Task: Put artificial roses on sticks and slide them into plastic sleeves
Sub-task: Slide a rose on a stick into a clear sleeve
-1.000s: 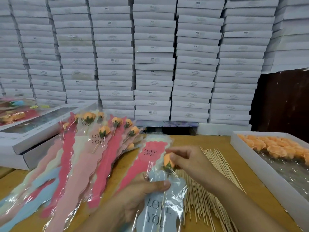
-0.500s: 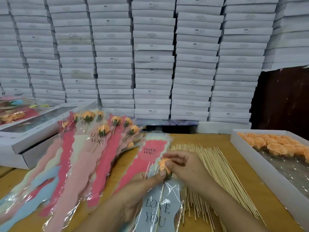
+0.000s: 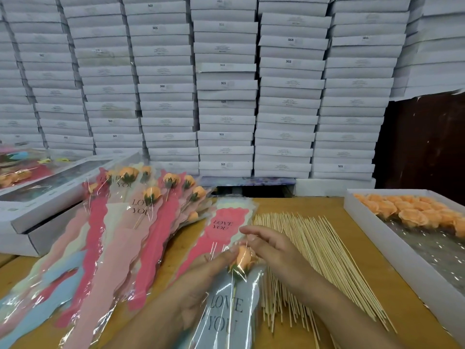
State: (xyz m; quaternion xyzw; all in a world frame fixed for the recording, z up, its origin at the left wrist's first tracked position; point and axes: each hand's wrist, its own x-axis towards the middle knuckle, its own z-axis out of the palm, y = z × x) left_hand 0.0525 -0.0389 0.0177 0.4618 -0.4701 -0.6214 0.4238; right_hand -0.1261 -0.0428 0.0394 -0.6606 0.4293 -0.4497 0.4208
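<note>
An orange rose (image 3: 242, 256) on a stick sits inside a grey "LOVE YOU" plastic sleeve (image 3: 226, 313) low in the middle. My left hand (image 3: 201, 280) grips the sleeve from the left, thumb by the rose. My right hand (image 3: 270, 248) hovers just right of the rose with its fingers loosely spread, touching the sleeve's top edge. A pink sleeve (image 3: 221, 229) lies beneath. Bare sticks (image 3: 309, 250) lie in a heap to the right. Loose orange roses (image 3: 412, 212) fill a white box (image 3: 385, 238) at far right.
Several finished sleeved roses (image 3: 141, 222) fan out on the wooden table (image 3: 322, 205) at the left. White flat boxes (image 3: 45, 197) stand at the far left. A wall of stacked white boxes (image 3: 226, 96) rises behind the table.
The rose has gone deeper into the grey sleeve. My right hand has let go of the rose and opened its fingers. My left thumb has moved up beside the rose.
</note>
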